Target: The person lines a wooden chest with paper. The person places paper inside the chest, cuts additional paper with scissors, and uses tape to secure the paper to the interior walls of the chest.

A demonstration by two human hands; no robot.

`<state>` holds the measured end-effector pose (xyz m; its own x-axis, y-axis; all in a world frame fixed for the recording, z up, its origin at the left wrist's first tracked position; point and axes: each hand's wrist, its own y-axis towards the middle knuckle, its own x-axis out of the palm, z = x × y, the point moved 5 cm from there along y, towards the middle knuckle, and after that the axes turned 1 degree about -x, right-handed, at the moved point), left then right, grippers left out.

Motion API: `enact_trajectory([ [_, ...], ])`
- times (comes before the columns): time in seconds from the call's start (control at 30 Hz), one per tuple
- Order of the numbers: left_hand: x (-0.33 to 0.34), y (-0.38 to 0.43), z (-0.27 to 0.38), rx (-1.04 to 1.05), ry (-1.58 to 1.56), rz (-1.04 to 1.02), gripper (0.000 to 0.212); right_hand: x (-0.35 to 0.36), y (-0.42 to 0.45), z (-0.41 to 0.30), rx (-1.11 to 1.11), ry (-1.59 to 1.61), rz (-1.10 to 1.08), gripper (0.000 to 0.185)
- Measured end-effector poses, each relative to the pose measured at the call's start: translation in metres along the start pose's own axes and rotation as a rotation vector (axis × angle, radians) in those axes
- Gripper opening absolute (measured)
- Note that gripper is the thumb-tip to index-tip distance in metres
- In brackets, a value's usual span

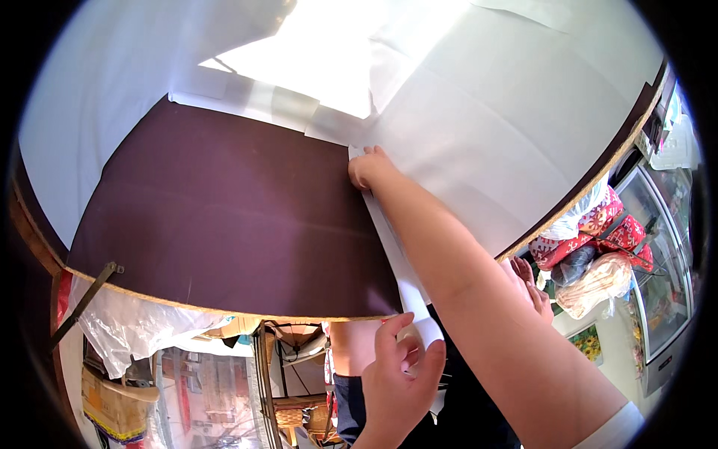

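A long white paper-like strip [392, 241] runs along the seam between a dark maroon sheet [241, 213] and a large white sheet [482, 123]. At the strip's far end, my right hand [370, 167] rests with bent fingers; its grip is partly hidden. My right forearm crosses the white sheet. Below, at the near edge, my left hand [406, 353] has its thumb and index finger apart, beside the strip's curled near end. Whether it pinches the strip is unclear. Bright light washes out part of the white surface at the top.
The board has a rough tan edge [224, 310], with a metal bracket [106, 272] at left. Beyond the right edge are another person's hands [530, 286], red patterned bundles [611, 230] and a glass-door cabinet [662, 269]. Clear plastic [120, 331] hangs at lower left.
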<state>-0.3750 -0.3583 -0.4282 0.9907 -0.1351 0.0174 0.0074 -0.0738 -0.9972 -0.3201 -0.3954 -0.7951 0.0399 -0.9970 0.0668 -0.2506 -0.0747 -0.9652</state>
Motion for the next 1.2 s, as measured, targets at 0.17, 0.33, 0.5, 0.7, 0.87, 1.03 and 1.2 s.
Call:
enact_trajectory([
  [0.17, -0.015, -0.005, 0.000, 0.045, -0.026, 0.080, 0.040, -0.003, 0.008, 0.005, 0.002, 0.027, -0.010, 0.038],
  [0.33, -0.018, -0.004, 0.002, 0.052, 0.085, 0.065, 0.037, -0.004, 0.010, 0.007, -0.026, 0.028, -0.070, 0.037],
  [0.5, -0.019, -0.007, -0.010, 0.019, 0.083, 0.096, 0.034, -0.004, -0.018, -0.007, -0.031, 0.042, -0.074, 0.036],
  [0.7, -0.025, -0.010, -0.025, 0.047, 0.010, 0.150, 0.036, -0.002, -0.072, -0.017, -0.024, 0.015, -0.108, 0.036],
  [0.87, -0.024, -0.009, -0.045, 0.106, 0.038, 0.162, 0.035, -0.002, -0.118, -0.033, -0.027, 0.035, -0.027, 0.034],
  [1.03, -0.018, -0.012, -0.034, 0.118, 0.089, 0.181, 0.035, -0.004, -0.147, -0.038, -0.027, 0.007, -0.024, 0.033],
  [1.2, -0.021, -0.017, -0.031, 0.039, 0.175, 0.198, 0.035, -0.008, -0.180, -0.046, -0.100, -0.017, -0.024, 0.030],
])
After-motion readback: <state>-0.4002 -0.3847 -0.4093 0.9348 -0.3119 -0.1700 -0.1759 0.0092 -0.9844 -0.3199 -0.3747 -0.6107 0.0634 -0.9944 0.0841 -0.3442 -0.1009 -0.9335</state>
